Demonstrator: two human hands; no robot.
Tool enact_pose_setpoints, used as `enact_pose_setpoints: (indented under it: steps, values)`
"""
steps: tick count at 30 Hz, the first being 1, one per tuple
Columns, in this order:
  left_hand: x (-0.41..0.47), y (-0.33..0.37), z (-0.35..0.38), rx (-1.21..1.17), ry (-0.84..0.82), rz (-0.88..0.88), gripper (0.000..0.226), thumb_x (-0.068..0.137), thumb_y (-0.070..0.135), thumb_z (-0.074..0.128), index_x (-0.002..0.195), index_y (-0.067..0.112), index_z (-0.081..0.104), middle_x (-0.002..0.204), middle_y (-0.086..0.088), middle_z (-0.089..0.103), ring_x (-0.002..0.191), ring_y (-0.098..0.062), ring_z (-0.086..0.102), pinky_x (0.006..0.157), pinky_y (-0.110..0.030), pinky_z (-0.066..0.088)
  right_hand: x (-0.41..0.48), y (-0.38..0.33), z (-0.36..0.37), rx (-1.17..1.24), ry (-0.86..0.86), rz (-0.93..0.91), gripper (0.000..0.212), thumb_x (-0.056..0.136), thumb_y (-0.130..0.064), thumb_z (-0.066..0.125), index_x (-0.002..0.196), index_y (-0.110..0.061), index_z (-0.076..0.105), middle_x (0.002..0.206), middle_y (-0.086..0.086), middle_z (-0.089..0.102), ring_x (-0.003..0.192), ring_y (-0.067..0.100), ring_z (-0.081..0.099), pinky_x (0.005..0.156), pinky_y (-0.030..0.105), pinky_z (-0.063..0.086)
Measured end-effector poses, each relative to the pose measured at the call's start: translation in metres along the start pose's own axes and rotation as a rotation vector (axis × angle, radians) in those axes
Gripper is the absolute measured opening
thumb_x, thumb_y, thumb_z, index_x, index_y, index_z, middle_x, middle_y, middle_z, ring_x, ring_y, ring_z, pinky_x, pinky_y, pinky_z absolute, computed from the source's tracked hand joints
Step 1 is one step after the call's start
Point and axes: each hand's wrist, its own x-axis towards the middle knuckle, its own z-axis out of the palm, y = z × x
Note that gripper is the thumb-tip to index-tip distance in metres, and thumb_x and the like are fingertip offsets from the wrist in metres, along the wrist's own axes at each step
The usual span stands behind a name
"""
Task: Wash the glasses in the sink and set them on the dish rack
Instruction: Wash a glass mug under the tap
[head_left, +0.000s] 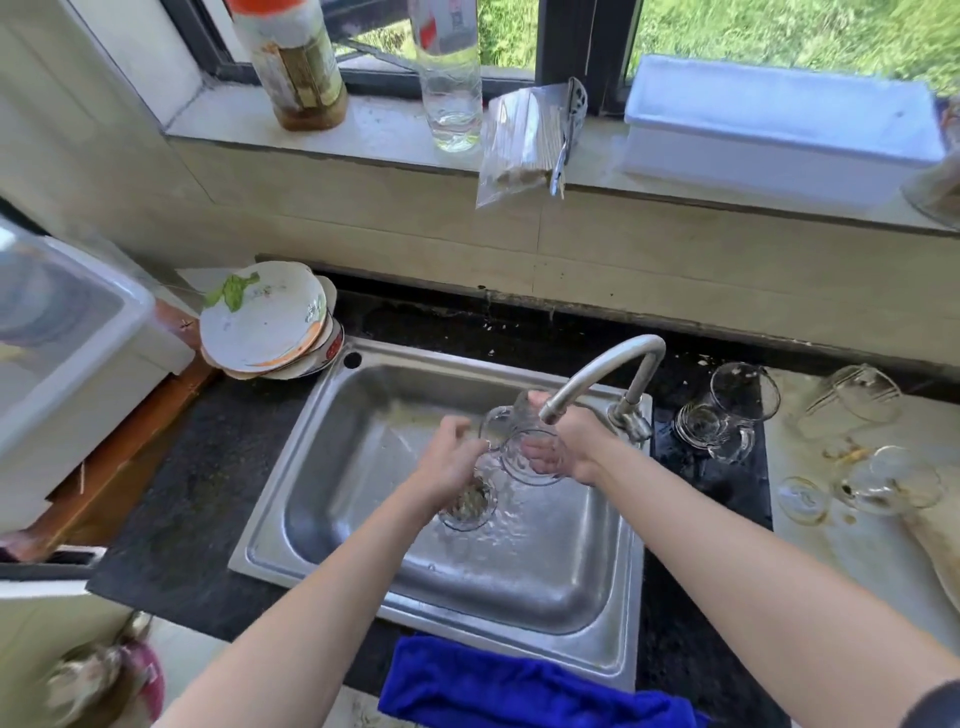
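Observation:
Over the steel sink (322, 457) I hold a clear glass mug (524, 441) on its side under the faucet spout (597, 371). My right hand (576, 441) wraps the mug's body from the right. My left hand (449, 457) grips its handle side from the left. Water ripples on the sink floor near the drain strainer (470, 501). Two clear glass mugs (727, 415) lie on the dark counter right of the faucet. Several more glasses (857, 400) lie on the pale surface at the far right.
Stacked dirty plates (265, 322) lean at the sink's back left corner. A blue cloth (509, 686) hangs over the front counter edge. The windowsill holds bottles (296, 67), a bag of chopsticks (524, 140) and a white box (779, 114). A white appliance (67, 343) stands left.

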Motion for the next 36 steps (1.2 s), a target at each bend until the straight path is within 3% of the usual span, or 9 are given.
enact_pose_setpoints:
  steps: [3,6,8,11,15,20,25,29,36]
  values:
    - [-0.012,0.008,0.009,0.291,-0.029,0.246,0.056,0.087,0.023,0.058,0.139,0.020,0.038,0.122,0.002,0.051,0.100,-0.024,0.059,0.079,-0.031,0.048,0.005,0.002,0.001,-0.167,0.096,-0.099,0.020,0.098,-0.032,0.054,0.092,-0.014,0.059,0.063,0.006,0.041,0.047,0.014,0.035,0.046,0.025,0.029]
    - [0.000,0.007,0.025,0.485,-0.019,0.289,0.024,0.093,0.017,0.048,0.116,0.013,0.051,0.105,-0.009,0.063,0.096,-0.033,0.060,0.079,-0.036,0.047,0.005,0.009,0.014,-0.205,0.176,-0.164,0.029,0.092,-0.034,0.062,0.108,-0.009,0.059,0.077,0.013,0.054,0.048,0.015,0.039,0.044,0.026,0.030]
    - [0.011,0.006,0.026,0.439,0.053,0.249,0.014,0.092,0.009,0.040,0.087,0.013,0.052,0.087,-0.016,0.065,0.085,-0.037,0.061,0.075,-0.043,0.049,0.002,0.018,0.022,-0.211,0.233,-0.206,0.042,0.089,-0.039,0.064,0.118,-0.012,0.050,0.086,0.007,0.059,0.055,0.015,0.045,0.045,0.026,0.033]
    - [0.010,0.003,0.030,0.385,0.041,0.285,0.023,0.093,0.009,0.038,0.073,0.017,0.043,0.071,-0.007,0.055,0.076,-0.036,0.057,0.066,-0.043,0.046,0.001,0.018,0.017,-0.168,0.251,-0.243,0.037,0.093,-0.036,0.061,0.121,-0.015,0.050,0.098,-0.001,0.062,0.074,0.011,0.058,0.056,0.026,0.043]
    - [-0.001,0.004,0.040,0.334,0.025,0.306,0.033,0.093,0.007,0.039,0.064,0.022,0.040,0.062,0.000,0.048,0.062,-0.024,0.047,0.058,-0.034,0.034,0.013,-0.005,0.001,0.001,0.254,-0.184,0.023,0.095,-0.022,0.052,0.078,-0.015,0.065,0.076,0.003,0.063,0.077,0.020,0.060,0.081,0.041,0.054]
    - [0.016,0.000,0.032,0.133,0.090,0.167,0.035,0.095,0.009,0.039,0.062,0.021,0.044,0.057,-0.001,0.048,0.059,-0.023,0.046,0.059,-0.034,0.037,-0.012,0.026,0.027,-0.179,0.222,-0.285,0.028,0.097,-0.038,0.054,0.119,-0.022,0.048,0.091,-0.004,0.056,0.078,0.010,0.051,0.077,0.032,0.040]
    - [-0.006,0.011,0.041,0.169,0.030,0.235,0.035,0.092,0.002,0.039,0.060,0.018,0.042,0.056,0.002,0.046,0.051,-0.013,0.041,0.049,-0.026,0.033,0.024,-0.007,-0.004,0.032,0.204,-0.116,0.025,0.095,-0.040,0.051,0.085,-0.019,0.061,0.092,0.007,0.062,0.081,0.021,0.058,0.079,0.038,0.048]
    - [0.003,0.007,0.034,0.065,0.082,0.155,0.038,0.097,0.010,0.040,0.061,0.017,0.045,0.053,0.000,0.047,0.049,-0.017,0.043,0.054,-0.029,0.034,-0.007,0.018,0.019,-0.057,0.173,-0.201,0.011,0.100,-0.032,0.049,0.101,-0.022,0.052,0.094,0.000,0.059,0.085,0.016,0.052,0.074,0.028,0.044]
    - [-0.013,0.005,0.039,0.005,-0.007,0.157,0.032,0.094,0.007,0.042,0.063,0.016,0.047,0.058,0.000,0.048,0.052,-0.015,0.040,0.048,-0.025,0.030,0.017,-0.010,-0.004,0.148,0.127,-0.065,0.038,0.094,-0.045,0.051,0.101,-0.010,0.064,0.118,0.015,0.062,0.105,0.029,0.060,0.097,0.046,0.048]
